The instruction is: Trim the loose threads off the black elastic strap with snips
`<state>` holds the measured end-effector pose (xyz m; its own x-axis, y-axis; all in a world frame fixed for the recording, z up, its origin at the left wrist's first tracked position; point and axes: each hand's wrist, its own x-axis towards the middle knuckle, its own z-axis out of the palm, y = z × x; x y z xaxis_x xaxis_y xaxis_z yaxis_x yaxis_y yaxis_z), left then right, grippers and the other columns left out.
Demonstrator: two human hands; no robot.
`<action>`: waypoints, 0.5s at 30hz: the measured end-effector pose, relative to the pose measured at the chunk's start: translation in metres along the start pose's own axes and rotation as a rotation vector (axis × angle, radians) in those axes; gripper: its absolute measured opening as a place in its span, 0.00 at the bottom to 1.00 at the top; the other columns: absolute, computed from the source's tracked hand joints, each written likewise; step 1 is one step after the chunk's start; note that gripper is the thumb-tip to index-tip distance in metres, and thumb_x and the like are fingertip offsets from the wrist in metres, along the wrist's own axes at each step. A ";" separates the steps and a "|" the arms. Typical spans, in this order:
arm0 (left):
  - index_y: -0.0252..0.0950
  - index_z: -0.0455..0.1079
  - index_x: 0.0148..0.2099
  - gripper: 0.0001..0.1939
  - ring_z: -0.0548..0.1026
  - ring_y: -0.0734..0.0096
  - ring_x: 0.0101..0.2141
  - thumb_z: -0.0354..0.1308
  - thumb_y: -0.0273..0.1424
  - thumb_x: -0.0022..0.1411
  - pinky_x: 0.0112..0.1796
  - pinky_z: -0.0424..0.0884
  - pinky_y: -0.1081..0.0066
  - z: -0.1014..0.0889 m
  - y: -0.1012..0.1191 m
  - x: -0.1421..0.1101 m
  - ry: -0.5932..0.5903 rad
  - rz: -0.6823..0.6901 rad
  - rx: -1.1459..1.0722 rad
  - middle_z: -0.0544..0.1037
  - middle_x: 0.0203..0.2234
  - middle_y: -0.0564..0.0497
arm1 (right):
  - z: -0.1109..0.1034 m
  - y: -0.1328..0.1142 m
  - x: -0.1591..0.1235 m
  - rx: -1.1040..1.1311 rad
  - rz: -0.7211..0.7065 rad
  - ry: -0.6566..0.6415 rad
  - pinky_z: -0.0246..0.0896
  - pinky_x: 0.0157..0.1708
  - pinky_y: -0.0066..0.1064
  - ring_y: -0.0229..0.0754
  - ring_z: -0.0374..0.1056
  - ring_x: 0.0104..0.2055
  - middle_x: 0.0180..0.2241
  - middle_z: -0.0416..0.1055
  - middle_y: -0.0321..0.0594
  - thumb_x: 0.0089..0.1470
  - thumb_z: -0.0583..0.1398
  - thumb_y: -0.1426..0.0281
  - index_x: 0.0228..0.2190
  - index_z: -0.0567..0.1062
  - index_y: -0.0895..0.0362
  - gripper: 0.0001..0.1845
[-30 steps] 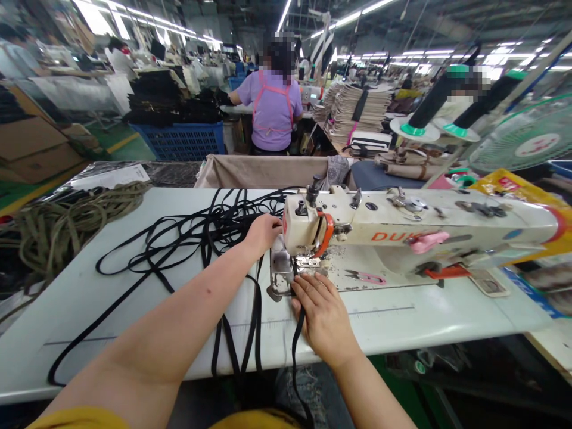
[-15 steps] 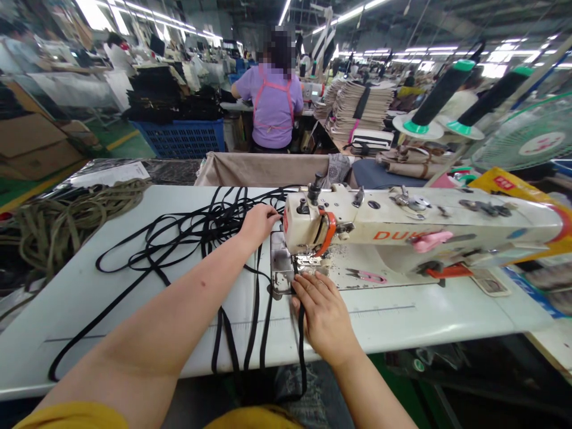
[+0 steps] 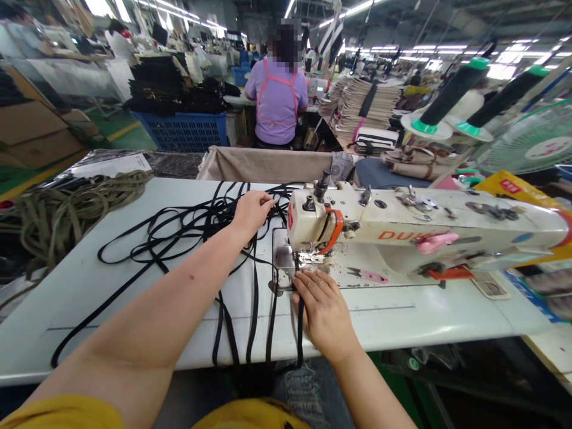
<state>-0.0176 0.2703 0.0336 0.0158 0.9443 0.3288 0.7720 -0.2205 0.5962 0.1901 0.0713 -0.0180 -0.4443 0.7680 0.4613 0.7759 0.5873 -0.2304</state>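
A long black strap (image 3: 300,333) runs up from the table's front edge, under my right hand (image 3: 324,307), to the presser foot of the sewing machine (image 3: 357,220). The fingers of my right hand lie together over the strap, with the thumb at its left side, just in front of the needle area. My left hand (image 3: 254,210) is left of the machine head, its thumb and fingertips pinched on a strand of the black strap. Loose loops of black strap (image 3: 156,238) are heaped around and beyond that hand. The needle is too small to make out.
Pink-handled thread snips (image 3: 373,276) lie on the machine bed. A bundle of olive straps (image 3: 53,220) lies at the left. Two black thread cones (image 3: 456,92) and a fan (image 3: 531,140) stand at the right. A person in purple (image 3: 276,98) sits beyond the cloth-lined bin (image 3: 268,164).
My left hand has moved away and slightly left from the machine head. Black strands beside the machine bed have shifted, and one now hangs farther right. My right hand stays nearly in place.
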 end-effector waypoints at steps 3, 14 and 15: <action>0.33 0.79 0.37 0.08 0.74 0.65 0.37 0.61 0.32 0.64 0.42 0.66 0.69 -0.006 -0.002 0.001 0.024 -0.006 -0.013 0.81 0.35 0.47 | -0.001 0.000 0.001 -0.007 -0.003 -0.003 0.57 0.63 0.52 0.52 0.68 0.59 0.55 0.75 0.46 0.66 0.57 0.73 0.55 0.75 0.58 0.17; 0.34 0.79 0.35 0.08 0.73 0.65 0.34 0.61 0.33 0.63 0.39 0.65 0.68 -0.029 -0.013 -0.002 0.121 0.000 -0.057 0.78 0.30 0.49 | 0.002 0.001 0.000 -0.023 -0.028 -0.010 0.57 0.63 0.50 0.51 0.68 0.59 0.56 0.75 0.47 0.67 0.56 0.72 0.53 0.76 0.60 0.16; 0.35 0.79 0.35 0.08 0.73 0.65 0.34 0.61 0.33 0.63 0.39 0.65 0.68 -0.030 -0.014 -0.002 0.130 0.005 -0.064 0.78 0.29 0.49 | 0.002 0.001 0.000 -0.026 -0.031 -0.010 0.57 0.63 0.50 0.51 0.69 0.59 0.56 0.75 0.47 0.67 0.56 0.72 0.53 0.76 0.60 0.15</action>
<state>-0.0473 0.2636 0.0469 -0.0661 0.9043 0.4217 0.7301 -0.2443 0.6382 0.1902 0.0727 -0.0203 -0.4729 0.7519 0.4594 0.7730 0.6043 -0.1931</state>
